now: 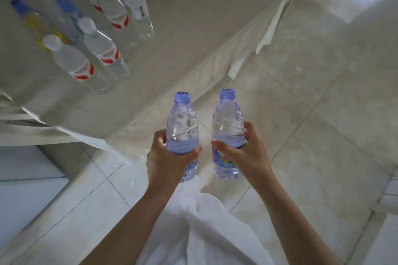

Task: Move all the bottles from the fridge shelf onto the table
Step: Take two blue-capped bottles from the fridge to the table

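While each hand's grip clasps one, left hand [170,158] and right hand [243,153] hold two bottles [183,127] upright.

Two bottles, left [183,127] and right [228,131], are held side by side before the table [193,28]; more bottles [94,34] stand on its left part.
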{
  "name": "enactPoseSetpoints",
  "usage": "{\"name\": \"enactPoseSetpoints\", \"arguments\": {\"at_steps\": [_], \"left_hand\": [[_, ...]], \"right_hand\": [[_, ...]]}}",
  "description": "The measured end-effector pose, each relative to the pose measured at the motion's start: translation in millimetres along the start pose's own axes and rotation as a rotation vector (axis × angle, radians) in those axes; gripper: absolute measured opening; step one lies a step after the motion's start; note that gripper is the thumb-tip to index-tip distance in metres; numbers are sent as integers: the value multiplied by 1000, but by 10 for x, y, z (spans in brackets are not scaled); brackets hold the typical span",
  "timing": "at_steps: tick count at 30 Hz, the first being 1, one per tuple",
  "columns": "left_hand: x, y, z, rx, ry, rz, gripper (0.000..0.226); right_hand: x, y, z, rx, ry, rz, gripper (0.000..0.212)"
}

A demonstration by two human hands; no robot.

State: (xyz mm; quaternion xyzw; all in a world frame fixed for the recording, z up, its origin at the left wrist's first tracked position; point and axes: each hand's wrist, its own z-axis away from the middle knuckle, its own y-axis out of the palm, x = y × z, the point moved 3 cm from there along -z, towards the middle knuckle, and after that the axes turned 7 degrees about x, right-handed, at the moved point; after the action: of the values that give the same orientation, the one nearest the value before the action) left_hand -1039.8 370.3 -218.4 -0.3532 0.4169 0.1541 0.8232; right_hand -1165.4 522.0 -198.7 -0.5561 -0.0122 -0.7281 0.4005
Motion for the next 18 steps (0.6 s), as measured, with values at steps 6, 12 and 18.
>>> {"name": "enactPoseSetpoints", "arguments": {"at_steps": [6, 12, 18], "left_hand": [[-340, -55, -928, -42, -28, -9, 55], [-722, -330, -1758, -128, 50, -23, 51], [-922, -491, -2246, -242, 25, 179, 74]], "right_hand": [[434, 115, -946, 59, -24, 76, 61], [1025, 248, -1804, 76, -77, 130, 58], [1378, 426, -2476, 89, -123, 163, 64]]}}
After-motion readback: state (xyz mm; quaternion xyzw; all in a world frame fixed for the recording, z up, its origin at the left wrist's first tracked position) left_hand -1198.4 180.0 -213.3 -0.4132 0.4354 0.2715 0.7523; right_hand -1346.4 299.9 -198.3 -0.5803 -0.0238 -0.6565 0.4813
